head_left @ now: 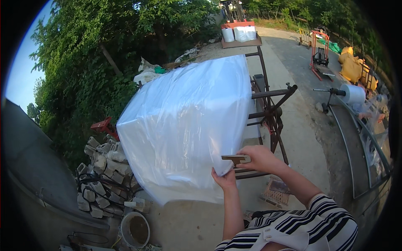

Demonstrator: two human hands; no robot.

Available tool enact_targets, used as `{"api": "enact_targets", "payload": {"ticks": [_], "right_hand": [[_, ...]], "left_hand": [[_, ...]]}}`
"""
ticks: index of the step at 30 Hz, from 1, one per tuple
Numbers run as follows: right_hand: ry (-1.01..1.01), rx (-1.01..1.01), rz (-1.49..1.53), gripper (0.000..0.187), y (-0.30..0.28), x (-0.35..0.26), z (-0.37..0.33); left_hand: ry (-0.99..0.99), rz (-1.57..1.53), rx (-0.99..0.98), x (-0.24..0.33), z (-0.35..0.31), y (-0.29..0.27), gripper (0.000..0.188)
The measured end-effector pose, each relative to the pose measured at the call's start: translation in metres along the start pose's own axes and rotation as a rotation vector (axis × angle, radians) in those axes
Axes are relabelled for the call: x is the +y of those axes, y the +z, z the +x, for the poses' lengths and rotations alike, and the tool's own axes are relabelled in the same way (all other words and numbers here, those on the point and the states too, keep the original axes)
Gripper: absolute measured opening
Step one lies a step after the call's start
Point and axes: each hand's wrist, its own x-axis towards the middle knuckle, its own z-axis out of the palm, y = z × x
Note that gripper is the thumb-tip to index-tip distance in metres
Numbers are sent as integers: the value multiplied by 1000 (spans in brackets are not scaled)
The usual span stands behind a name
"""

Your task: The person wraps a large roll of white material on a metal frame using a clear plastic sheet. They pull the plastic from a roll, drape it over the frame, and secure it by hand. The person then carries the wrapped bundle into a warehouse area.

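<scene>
A large stack of clear, whitish plastic film [184, 121] hangs over a rusty metal frame [274, 111] in front of me. My left hand [225, 180] pinches the film at its lower right corner, where it gathers into a point. Just above that corner, my right hand [261, 160] is closed around a flat brownish tool [235, 158] with a notched lower side; its exact kind is unclear. The tool's free end points left across the film. Whether it touches the film I cannot tell.
Broken blocks [104, 180] lie at the left beside a white bucket [135, 230]. At the right, a white film roll [352, 93] sits on a bar near a metal-framed panel [351, 146]. Farther back are a red hand stacker [320, 56] and a forklift [233, 14] with wrapped white rolls.
</scene>
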Motion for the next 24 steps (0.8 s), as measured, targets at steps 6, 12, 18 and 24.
{"api": "enact_targets", "payload": {"ticks": [6, 12, 18, 24], "right_hand": [[-564, 280, -445, 30, -20, -27, 121], [-615, 207, -587, 28, -55, -24, 177], [431, 112, -855, 37, -220, 121, 15], [337, 572, 594, 41, -182, 119, -57]], "left_hand": [[-97, 12, 56, 7, -46, 9, 35], [168, 130, 168, 85, -97, -8, 42], [255, 204, 202, 139, -133, -51, 54], [636, 776, 226, 204, -171, -83, 60]]}}
